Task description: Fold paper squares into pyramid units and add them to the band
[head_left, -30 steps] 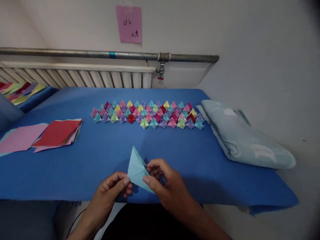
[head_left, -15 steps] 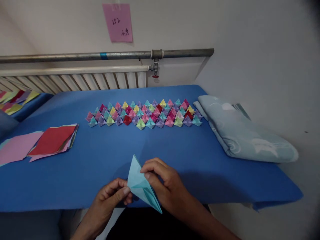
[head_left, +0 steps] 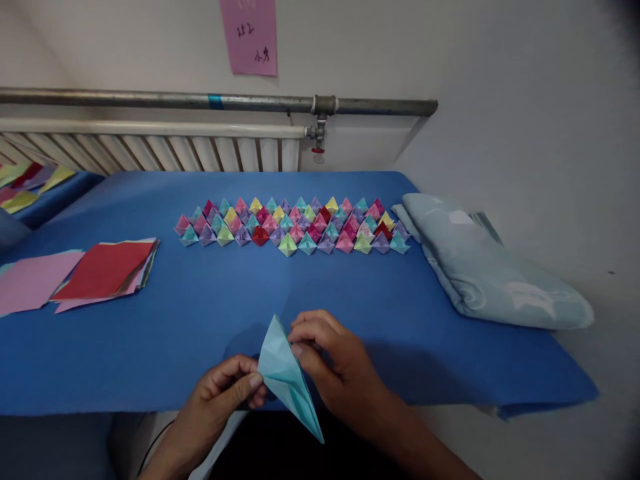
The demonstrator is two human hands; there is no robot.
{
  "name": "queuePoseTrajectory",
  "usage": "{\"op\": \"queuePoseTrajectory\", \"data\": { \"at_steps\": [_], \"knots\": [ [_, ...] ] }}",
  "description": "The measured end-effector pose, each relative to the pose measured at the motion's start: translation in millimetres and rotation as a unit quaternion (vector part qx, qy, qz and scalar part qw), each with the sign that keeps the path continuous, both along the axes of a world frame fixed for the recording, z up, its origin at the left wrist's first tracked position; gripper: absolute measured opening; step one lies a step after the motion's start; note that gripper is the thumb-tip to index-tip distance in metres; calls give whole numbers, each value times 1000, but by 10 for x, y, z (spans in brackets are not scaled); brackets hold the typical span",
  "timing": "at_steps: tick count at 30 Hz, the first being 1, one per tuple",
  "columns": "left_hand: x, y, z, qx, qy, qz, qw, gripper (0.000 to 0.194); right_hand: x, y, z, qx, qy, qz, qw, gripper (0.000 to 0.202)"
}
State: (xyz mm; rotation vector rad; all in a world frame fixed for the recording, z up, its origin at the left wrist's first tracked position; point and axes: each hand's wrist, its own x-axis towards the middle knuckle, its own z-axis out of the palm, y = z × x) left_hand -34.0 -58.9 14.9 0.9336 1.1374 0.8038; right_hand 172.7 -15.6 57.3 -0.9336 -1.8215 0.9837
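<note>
A light blue folded paper (head_left: 286, 375) is held between both my hands above the near edge of the blue table (head_left: 210, 307). My left hand (head_left: 225, 393) pinches its left side with thumb and fingers. My right hand (head_left: 335, 367) grips its right side, fingers curled over the fold. The paper forms a long pointed shape, one tip up, the other down toward me. Further back lie rows of small folded paper pieces (head_left: 295, 225) in many colours.
A stack of coloured paper sheets (head_left: 103, 267) with red on top lies at the left, beside a pink sheet (head_left: 30, 280). A folded pale blue cloth (head_left: 490, 267) rests at the right edge. A radiator (head_left: 150, 150) and pipe (head_left: 220, 102) run along the wall.
The paper has been turned and refolded into a narrower shape with its lower tip pointing toward me. My right hand's fingers shifted along the fold.
</note>
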Motion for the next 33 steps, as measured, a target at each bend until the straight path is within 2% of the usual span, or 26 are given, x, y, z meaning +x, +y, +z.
{"op": "queuePoseTrajectory", "data": {
  "at_steps": [5, 11, 15, 20, 24, 27, 33],
  "knots": [
    [-4, -2, 5, 1, 11, -2, 1000, 29, 10, -12, 29, -1, -29, 19, 999, 20],
    [15, 3, 30, -11, 24, -10, 1000, 28, 42, -1, 39, -71, -59, 45, 995, 21],
    [20, 24, 66, -22, 25, -27, 999, 29, 73, 4, 1, -69, -80, 40, 994, 22],
    [65, 97, 127, -26, 21, -33, 999, 30, 35, 11, -59, -118, -38, 127, 984, 23],
    [150, 202, 171, -23, 22, 45, 998, 32, -41, 43, -138, -76, -63, 52, 994, 22],
    [217, 271, 224, -4, 19, 100, 995, 42, -79, 83, -187, -18, -98, -8, 995, 20],
    [332, 300, 293, 76, 99, 106, 986, 47, -151, 120, -233, 48, -177, -33, 983, 14]
  ]
}}
